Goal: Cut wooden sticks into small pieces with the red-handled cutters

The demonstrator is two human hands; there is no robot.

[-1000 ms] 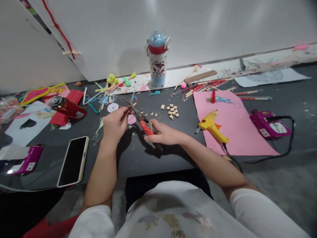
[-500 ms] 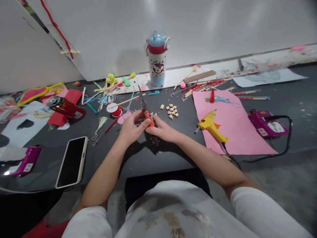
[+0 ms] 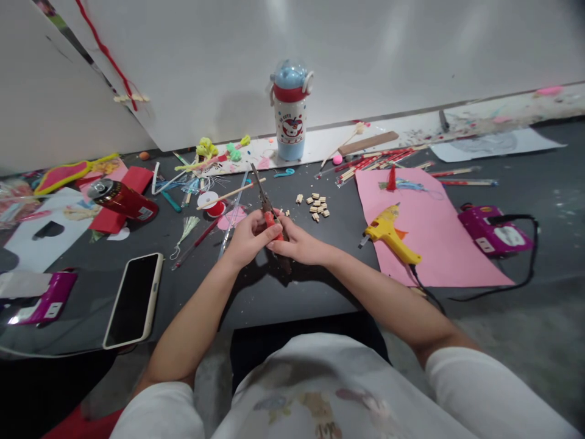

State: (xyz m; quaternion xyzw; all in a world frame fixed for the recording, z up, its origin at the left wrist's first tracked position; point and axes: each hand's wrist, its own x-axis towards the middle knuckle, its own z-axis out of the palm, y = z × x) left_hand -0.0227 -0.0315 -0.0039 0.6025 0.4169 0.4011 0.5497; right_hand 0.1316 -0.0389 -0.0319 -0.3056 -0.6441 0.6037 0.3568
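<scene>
While the left hand grasps the red-handled scissors, the right hand also holds them, beside the small wooden pieces. The step seems to be grip adjustment; a next cut would require steady handles.

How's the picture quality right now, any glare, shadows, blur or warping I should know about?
Head view: soft pale glare streaks on the white wall behind the bottle; dark shadows on the table beneath both hands; slight softness overall, fine detail on the scissors hard to read; wide-angle stretching towards the edges, with the plastic-wrapped items at far left smeared.
</scene>
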